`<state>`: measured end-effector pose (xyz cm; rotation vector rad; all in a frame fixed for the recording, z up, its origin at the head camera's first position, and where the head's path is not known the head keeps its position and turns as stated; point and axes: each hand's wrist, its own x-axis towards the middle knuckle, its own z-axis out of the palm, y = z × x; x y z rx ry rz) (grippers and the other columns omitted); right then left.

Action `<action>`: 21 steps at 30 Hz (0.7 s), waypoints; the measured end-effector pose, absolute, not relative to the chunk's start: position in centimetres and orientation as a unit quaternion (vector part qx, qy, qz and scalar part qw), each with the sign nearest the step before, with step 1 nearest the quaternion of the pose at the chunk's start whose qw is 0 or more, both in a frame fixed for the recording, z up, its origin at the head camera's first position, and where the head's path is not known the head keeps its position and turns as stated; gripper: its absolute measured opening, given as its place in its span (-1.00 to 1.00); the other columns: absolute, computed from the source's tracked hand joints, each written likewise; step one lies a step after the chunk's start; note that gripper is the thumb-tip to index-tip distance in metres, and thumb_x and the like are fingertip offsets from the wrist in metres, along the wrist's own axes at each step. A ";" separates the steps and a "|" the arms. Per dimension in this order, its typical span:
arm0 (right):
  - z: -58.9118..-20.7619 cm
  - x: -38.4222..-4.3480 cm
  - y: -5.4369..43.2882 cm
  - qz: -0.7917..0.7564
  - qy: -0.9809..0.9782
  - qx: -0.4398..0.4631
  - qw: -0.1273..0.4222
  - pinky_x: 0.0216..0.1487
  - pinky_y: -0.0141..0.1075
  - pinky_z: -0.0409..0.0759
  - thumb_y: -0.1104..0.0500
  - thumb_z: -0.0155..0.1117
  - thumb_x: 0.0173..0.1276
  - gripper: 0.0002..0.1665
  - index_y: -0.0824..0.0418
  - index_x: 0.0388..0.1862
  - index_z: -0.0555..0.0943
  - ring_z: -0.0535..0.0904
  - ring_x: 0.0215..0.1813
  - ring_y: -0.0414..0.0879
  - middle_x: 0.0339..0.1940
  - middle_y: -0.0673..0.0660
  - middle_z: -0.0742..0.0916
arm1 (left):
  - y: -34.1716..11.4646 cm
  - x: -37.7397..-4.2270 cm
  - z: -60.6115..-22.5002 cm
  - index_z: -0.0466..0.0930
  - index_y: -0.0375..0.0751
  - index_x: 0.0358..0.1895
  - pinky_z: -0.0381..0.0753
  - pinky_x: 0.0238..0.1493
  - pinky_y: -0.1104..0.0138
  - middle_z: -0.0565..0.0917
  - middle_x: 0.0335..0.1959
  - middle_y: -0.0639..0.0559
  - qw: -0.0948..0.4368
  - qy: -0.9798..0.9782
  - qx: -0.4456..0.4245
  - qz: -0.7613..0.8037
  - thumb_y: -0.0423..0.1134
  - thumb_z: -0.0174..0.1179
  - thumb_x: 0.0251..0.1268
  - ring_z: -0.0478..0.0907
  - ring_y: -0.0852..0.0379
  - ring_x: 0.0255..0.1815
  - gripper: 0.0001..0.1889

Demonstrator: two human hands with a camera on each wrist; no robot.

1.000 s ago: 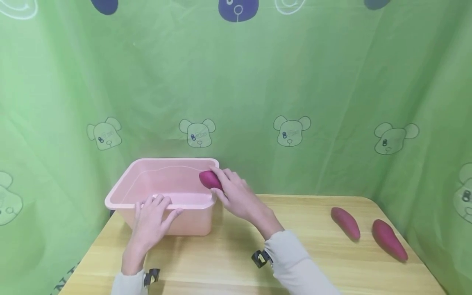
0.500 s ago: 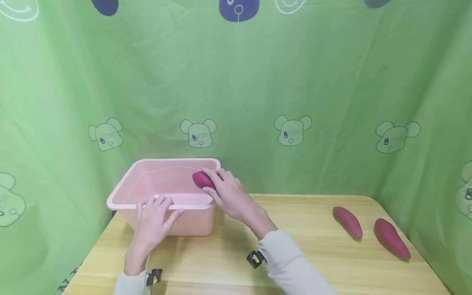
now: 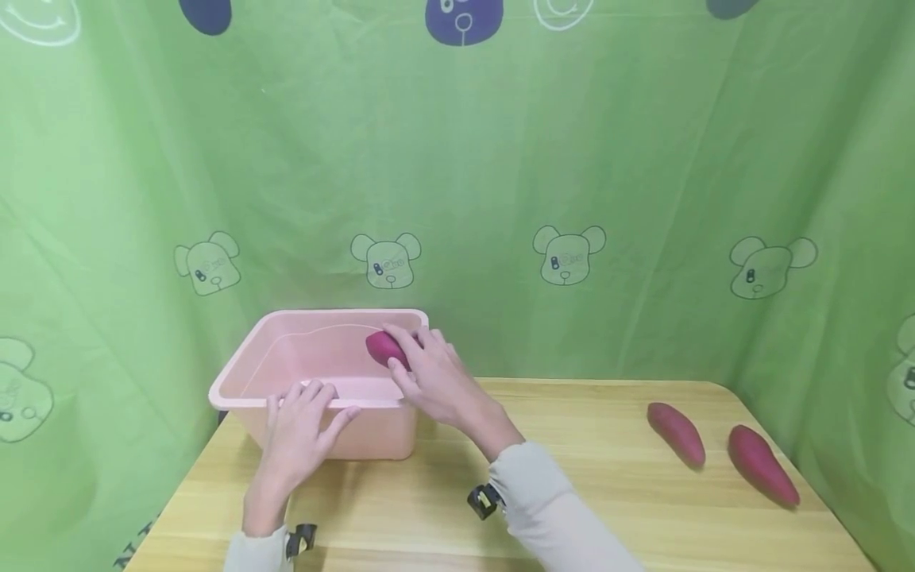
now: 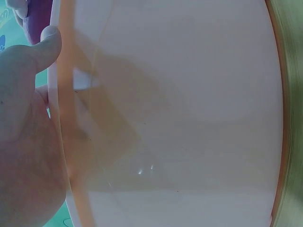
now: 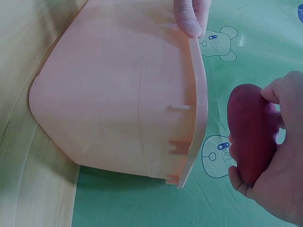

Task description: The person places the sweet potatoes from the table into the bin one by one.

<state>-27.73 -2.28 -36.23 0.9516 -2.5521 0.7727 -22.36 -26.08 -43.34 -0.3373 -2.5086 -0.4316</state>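
R hand is gripping a purple-red sweet potato above the R end of a pink tub, L hand is holding its near rim, & 2 more potatoes are lying apart, far R on the surface.

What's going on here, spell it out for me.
A person's right hand grips a sweet potato above the right end of the pink tub, while the left hand holds its near rim. Two more sweet potatoes lie to the right on the wooden table. The gripped one isn't released yet.
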 end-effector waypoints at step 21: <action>-36.0 -28.1 -4.6 0.248 -0.879 0.376 0.155 0.20 -0.07 0.54 0.08 0.34 0.48 -0.33 0.04 0.51 0.40 0.51 0.18 0.01 0.20 0.16 0.60 | -26.1 -22.4 -43.3 0.49 -0.03 -0.28 0.21 0.05 -0.05 0.59 -0.20 0.02 0.288 -0.937 -0.128 -0.153 0.18 0.20 0.43 0.46 -0.07 -0.02 -0.64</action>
